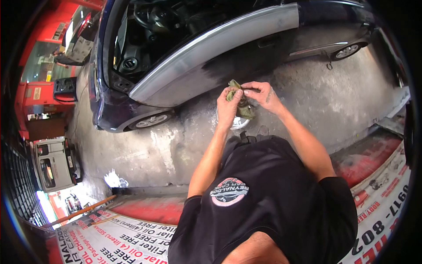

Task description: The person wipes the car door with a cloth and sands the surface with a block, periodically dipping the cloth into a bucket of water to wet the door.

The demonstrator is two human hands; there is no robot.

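Note:
A crumpled olive-green cloth (246, 112) is bunched between my two hands, in front of my waist. My left hand (226, 104) is closed around its upper part, thumb on top. From the other side, the fingers of my right hand (266, 96) pinch the cloth close to my left thumb. Part of it hangs down below the fingers. Beneath the cloth, a round whitish thing (239, 123) partly shows; its kind is hidden.
A dark blue car (105, 115) with a grey, sanded-looking door panel (176, 75) stands just ahead. Black box-shaped equipment (65, 89) and a grey vehicle (55, 165) are at left. Behind me are a red ledge (149, 211) and a printed banner (118, 242).

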